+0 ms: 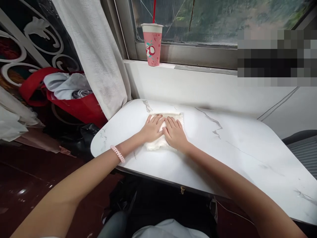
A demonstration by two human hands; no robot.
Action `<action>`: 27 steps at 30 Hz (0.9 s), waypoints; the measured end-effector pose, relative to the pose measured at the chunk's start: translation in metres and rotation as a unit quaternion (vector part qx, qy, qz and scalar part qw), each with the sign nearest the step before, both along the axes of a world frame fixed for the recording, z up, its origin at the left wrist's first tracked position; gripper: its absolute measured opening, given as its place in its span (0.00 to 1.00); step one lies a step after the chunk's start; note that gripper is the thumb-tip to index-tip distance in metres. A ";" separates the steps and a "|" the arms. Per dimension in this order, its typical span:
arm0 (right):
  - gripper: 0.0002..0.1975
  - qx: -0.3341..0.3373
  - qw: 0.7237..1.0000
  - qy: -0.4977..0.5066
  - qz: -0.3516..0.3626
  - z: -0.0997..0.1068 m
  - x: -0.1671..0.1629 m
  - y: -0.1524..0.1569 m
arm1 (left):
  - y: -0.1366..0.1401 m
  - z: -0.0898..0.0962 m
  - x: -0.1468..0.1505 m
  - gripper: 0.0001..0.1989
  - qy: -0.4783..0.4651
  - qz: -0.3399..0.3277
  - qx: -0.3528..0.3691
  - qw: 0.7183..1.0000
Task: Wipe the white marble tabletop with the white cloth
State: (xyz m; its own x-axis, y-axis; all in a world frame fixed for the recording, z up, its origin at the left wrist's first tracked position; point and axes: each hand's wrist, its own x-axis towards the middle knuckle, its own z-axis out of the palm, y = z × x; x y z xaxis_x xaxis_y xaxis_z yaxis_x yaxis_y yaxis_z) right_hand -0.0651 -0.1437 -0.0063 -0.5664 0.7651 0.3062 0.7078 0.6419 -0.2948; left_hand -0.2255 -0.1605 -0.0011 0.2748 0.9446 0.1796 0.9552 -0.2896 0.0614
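A white cloth (157, 144) lies spread on the white marble-patterned table (237, 142). My left hand (152, 128) rests flat on the cloth's left part, fingers stretched out and slightly apart. Beside it, my right hand (175, 133) presses flat on the right part, its fingers extended towards the window side. The two hands nearly meet in the middle, and neither grips the cloth. A pink coiled band (117, 153) circles my left wrist. Some of the cloth is hidden under my palms.
On the window ledge stands a pink cup (153, 44) with a red straw. A white curtain (99, 56) hangs at the table's left end, near a red bag (81, 107) stuffed with fabric. A grey ribbed chair back (304, 150) is at the right.
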 end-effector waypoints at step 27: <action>0.34 -0.122 0.987 -0.080 -0.070 0.014 0.096 -0.017 | -0.022 0.008 0.113 0.34 -0.017 -0.021 -0.101 0.994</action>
